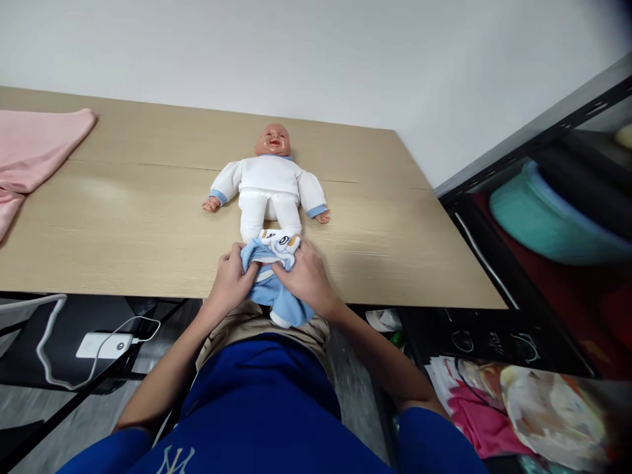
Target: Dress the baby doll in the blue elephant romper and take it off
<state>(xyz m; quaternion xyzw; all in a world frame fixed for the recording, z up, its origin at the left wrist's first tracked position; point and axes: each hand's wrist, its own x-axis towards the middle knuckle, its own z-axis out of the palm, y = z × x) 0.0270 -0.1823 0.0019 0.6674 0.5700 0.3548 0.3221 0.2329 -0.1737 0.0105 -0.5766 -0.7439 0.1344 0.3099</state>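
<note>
Head view: your left hand (233, 273) and right hand (309, 276), fingers curled shut, grip opposite sides of a blue-and-white cloth garment (289, 304) at the tan tabletop's (395, 250) near edge; the white-clad, plastic-headed doll (269, 174) lies lengthwise beyond, legs toward you.

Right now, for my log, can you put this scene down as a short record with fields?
Left hand: grips garment's left side
Right hand: grips its right side
Garment: blue and white, bunched between both hands
Doll: face up on table, dressed in white
Pink cloth: on table, far left
White device: left, below table level, cable attached
</note>
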